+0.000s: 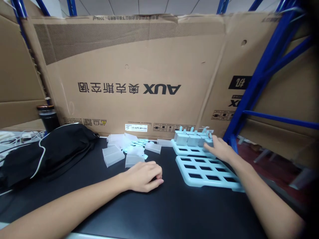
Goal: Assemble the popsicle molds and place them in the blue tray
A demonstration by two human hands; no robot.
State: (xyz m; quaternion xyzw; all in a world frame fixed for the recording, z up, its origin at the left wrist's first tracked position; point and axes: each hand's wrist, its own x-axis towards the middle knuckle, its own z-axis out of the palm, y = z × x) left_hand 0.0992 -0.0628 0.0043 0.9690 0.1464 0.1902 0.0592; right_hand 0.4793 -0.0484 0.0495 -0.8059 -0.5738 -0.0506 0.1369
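My left hand (146, 176) rests on the black tabletop with its fingers loosely curled, and nothing shows in it. At the right, my right hand (221, 149) has its thumb and fingers around an ice-pop mould (209, 142) at the near right end of a light-blue rack (183, 151). Several other clear moulds with blue stick lids (182, 137) stand upright in that rack. A second light-blue rack (196, 182) with open slots lies in front of it. Beyond my left hand are loose clear mould cups (113, 156) and a pile of blue stick lids (139, 142).
A large cardboard sheet (124, 66) walls off the back of the table. A black cloth bag (64, 149) with a white cable lies at the left, near a dark bottle (48, 118). Blue metal shelf posts (259, 76) rise at the right.
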